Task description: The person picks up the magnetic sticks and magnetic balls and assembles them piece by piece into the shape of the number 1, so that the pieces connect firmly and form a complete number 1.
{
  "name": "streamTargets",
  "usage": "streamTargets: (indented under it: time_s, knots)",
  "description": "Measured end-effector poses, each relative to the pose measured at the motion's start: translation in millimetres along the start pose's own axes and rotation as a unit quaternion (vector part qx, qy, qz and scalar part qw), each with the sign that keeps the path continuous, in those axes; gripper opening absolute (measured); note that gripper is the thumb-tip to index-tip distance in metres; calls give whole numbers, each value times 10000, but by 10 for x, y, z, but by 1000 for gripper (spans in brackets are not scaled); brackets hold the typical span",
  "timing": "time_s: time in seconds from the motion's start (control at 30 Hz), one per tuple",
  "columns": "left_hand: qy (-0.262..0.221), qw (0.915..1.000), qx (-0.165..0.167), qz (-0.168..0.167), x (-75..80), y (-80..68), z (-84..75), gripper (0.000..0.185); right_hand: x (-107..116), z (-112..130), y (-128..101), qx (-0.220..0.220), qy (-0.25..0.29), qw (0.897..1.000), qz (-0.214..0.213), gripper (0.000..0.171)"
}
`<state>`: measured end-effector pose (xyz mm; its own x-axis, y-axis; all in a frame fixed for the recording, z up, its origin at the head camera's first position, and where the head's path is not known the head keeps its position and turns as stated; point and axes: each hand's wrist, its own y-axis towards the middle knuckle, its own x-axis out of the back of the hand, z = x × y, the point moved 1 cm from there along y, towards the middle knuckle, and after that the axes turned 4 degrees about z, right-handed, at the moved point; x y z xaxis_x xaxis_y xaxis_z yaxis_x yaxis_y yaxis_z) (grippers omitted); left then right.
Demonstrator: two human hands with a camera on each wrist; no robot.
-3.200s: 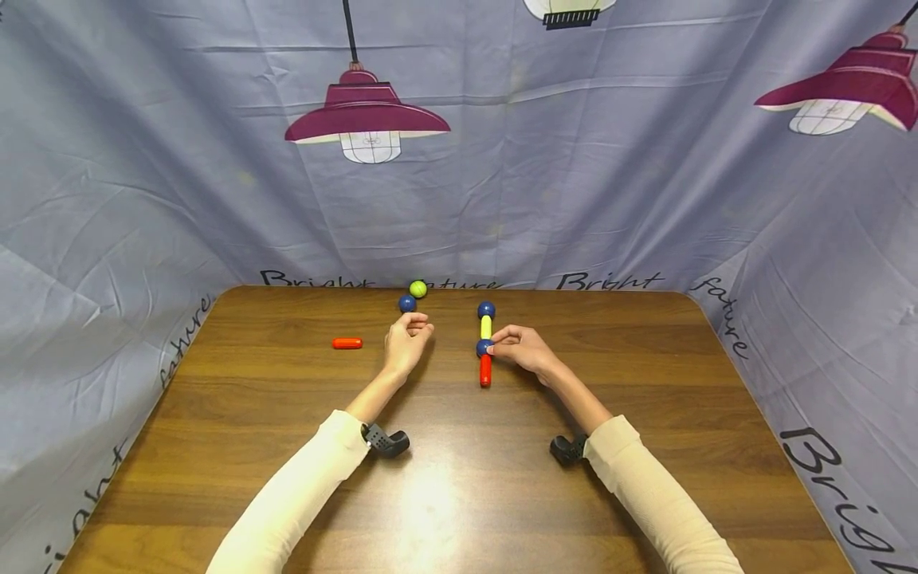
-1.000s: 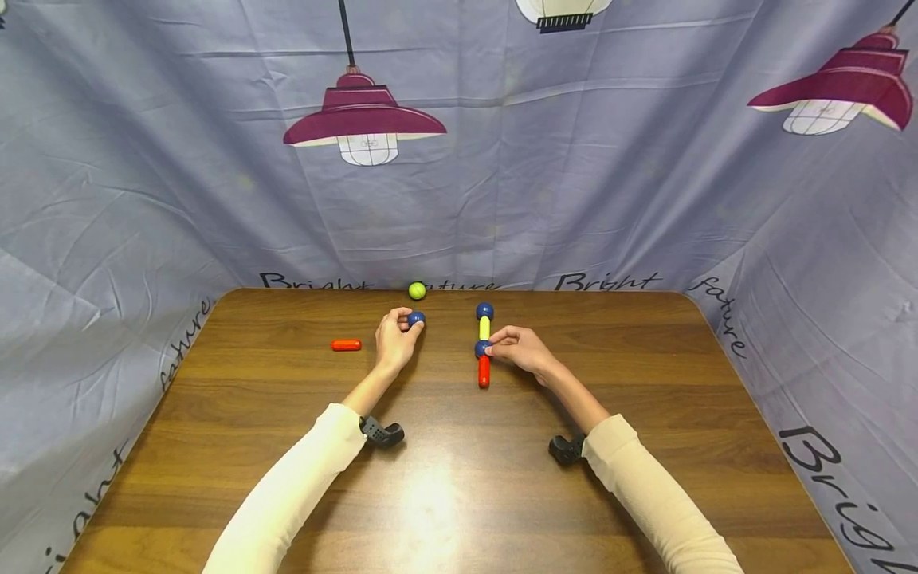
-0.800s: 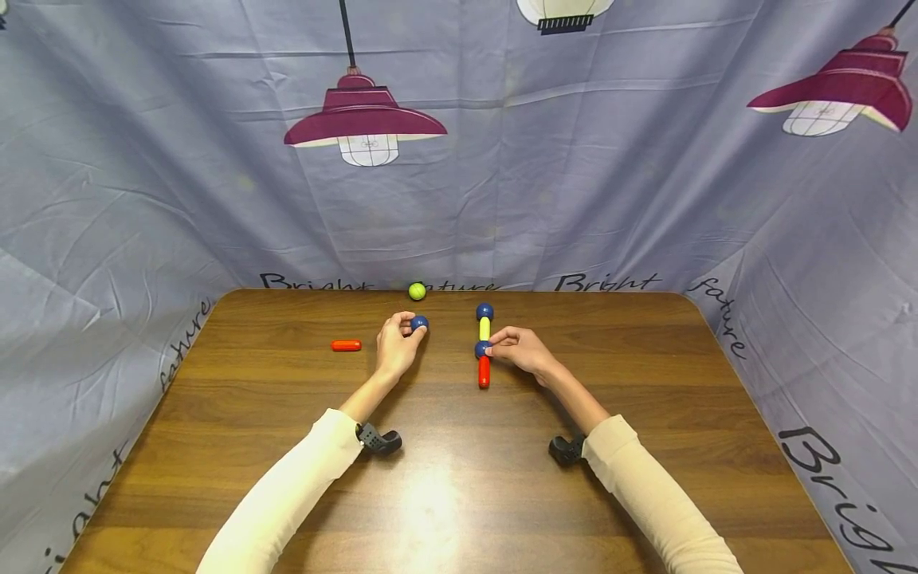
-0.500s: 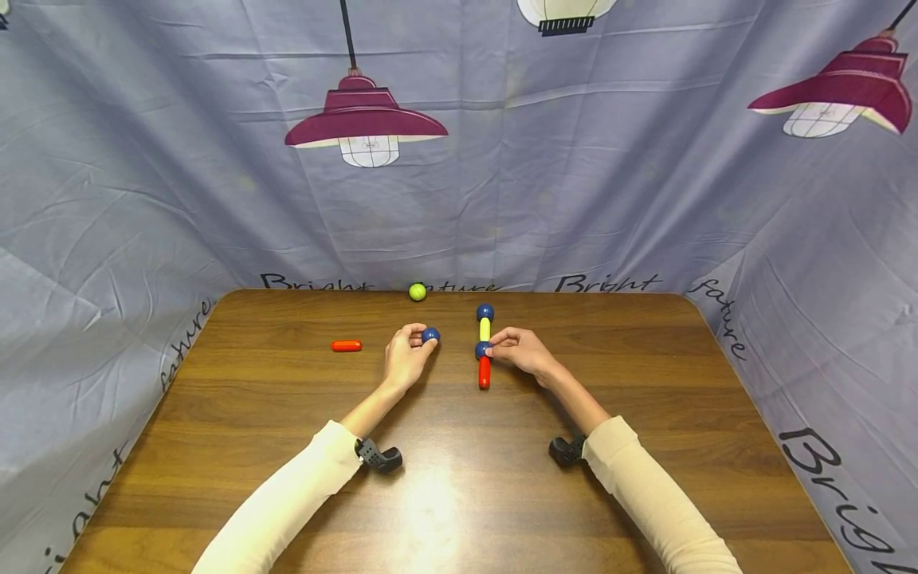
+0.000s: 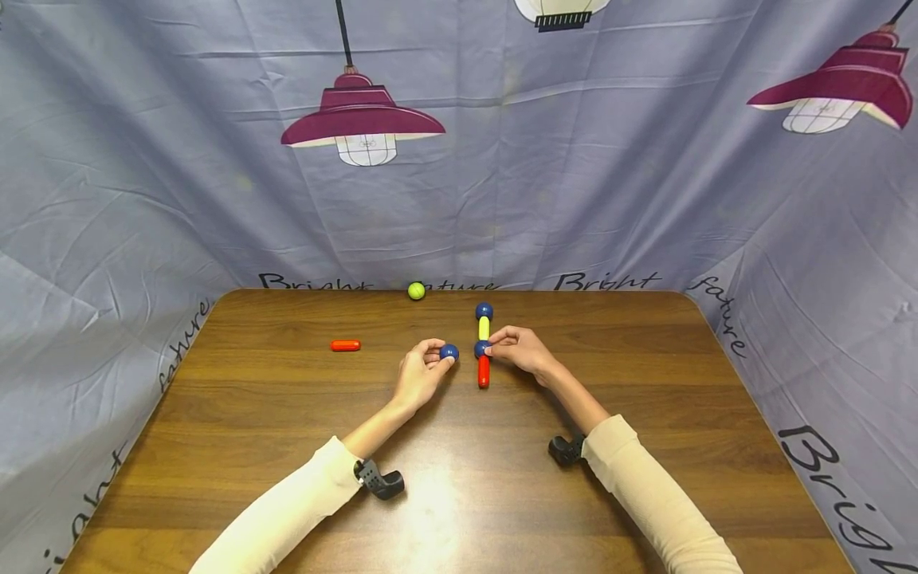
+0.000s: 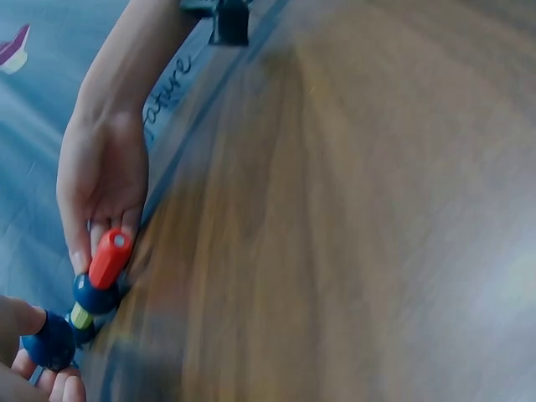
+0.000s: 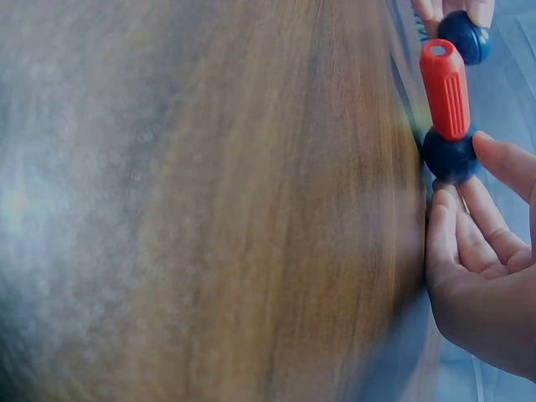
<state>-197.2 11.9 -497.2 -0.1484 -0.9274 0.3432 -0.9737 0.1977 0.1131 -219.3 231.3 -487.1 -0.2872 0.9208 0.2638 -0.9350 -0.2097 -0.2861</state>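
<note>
My left hand (image 5: pixel 421 376) pinches a blue ball (image 5: pixel 449 352) between thumb and fingers, a short way left of a joined row of toy pieces. My right hand (image 5: pixel 522 349) pinches the row's middle blue ball (image 5: pixel 481 349). From that ball a yellow rod (image 5: pixel 484 328) runs back to another blue ball (image 5: pixel 484 311), and a red rod (image 5: pixel 484 372) points toward the front. In the right wrist view, the red rod (image 7: pixel 446 90) shows a round spot at its free end. The left wrist view has the held blue ball (image 6: pixel 50 342) close to the row.
A loose red rod (image 5: pixel 346 345) lies on the wooden table (image 5: pixel 272 414) at the left. By the back edge sits a yellow-green ball (image 5: pixel 416 291). A printed grey curtain (image 5: pixel 459 215) hangs behind the table and at both sides.
My left hand took hold of the blue ball near the yellow-green one and has brought it right and forward, close to the row. My right hand keeps its place on the row.
</note>
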Motion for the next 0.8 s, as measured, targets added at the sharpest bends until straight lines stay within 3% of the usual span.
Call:
streamTargets:
  time_s: [0.17, 0.47, 0.8]
  knots:
    - [-99, 9992, -105, 379, -65, -109, -46, 29, -19, 136, -111, 181, -82, 9998, 40, 31]
    - [-200, 9958, -313, 834, -152, -274, -89, 29, -9, -82, 45, 240, -132, 9996, -96, 30]
    - [-301, 9917, -541, 1123, -226, -423, -121, 28, -2, -70, 30, 238, -67, 9997, -57, 33]
